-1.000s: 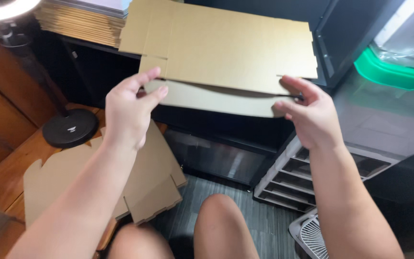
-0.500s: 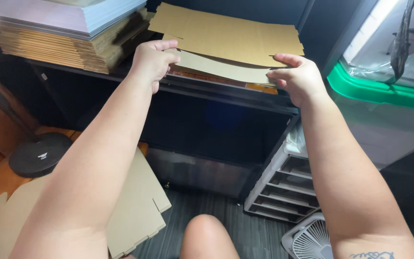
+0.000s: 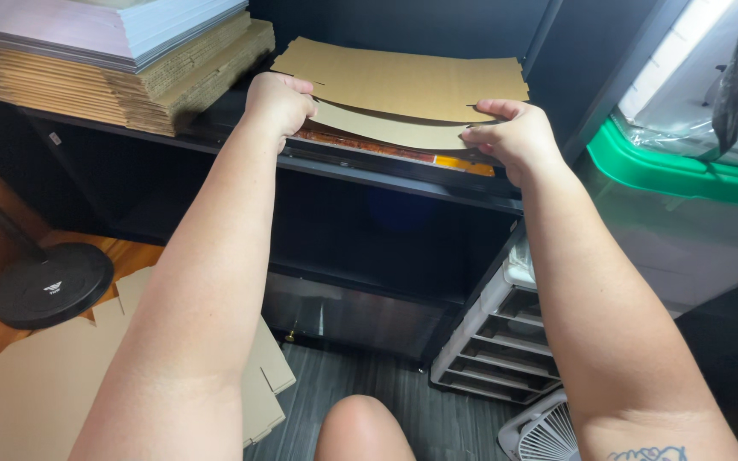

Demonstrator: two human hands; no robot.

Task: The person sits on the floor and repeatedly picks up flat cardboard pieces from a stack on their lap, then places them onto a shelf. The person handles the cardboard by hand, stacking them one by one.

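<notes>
A flat brown cardboard box blank lies over the dark shelf, its near flap folded under. My left hand grips its left near edge. My right hand pinches its right near edge, thumb on top. Both arms reach forward from below. Under the blank a thin orange and red sheet shows at the shelf's front.
A stack of flat cardboard with grey boards on top fills the shelf's left. More cardboard blanks lie on the wooden floor beside a black round stand base. A green-lidded clear bin, a grey drawer unit and a fan stand right. My knee is below.
Both hands have carried the cardboard blank forward and down onto the shelf. The view has tilted up toward the shelf.
</notes>
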